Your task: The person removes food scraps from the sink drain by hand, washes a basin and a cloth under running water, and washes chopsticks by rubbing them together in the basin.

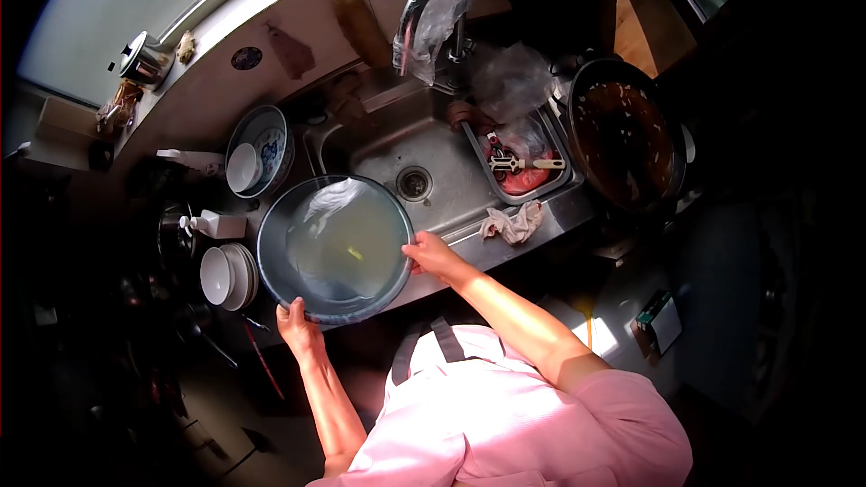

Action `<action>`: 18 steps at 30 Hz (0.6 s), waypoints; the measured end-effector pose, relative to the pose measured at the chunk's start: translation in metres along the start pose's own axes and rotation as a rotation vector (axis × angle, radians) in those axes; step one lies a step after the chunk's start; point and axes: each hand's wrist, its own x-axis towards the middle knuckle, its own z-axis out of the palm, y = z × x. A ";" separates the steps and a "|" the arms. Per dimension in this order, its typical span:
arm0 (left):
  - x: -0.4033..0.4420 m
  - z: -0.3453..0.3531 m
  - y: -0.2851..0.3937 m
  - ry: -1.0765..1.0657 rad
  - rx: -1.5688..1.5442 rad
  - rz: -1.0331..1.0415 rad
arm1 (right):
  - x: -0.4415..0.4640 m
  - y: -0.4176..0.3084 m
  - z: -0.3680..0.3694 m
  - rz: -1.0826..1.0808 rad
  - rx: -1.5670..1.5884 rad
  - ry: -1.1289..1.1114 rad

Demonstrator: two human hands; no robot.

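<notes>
A large grey-blue basin (280,261) holds cloudy, pale water with a small yellow-green scrap (355,254) in it. My left hand (299,323) grips the basin's near rim at the lower left, thumb over the edge. On the right side of the rim, my right hand (431,253) is closed in the same way. The basin is over the counter's front part and overlaps the left edge of the steel sink (379,140). Whether its underside rests on the counter is hidden.
Left of the basin are stacked white bowls (216,276), a pump bottle (216,224) and another basin (285,149) with a bowl inside. A plastic-wrapped faucet (433,22) overhangs the sink. Right are a steel tray (492,171) with a peeler (523,164), a crumpled cloth (512,223) and a dark pan (627,144).
</notes>
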 end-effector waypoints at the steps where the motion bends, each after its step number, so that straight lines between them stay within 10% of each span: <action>1: 0.001 0.000 0.000 -0.011 -0.005 0.003 | 0.000 -0.001 0.001 0.009 -0.007 -0.001; 18: 0.007 0.013 0.005 -0.007 0.126 -0.002 | 0.003 0.012 -0.008 0.068 0.088 -0.015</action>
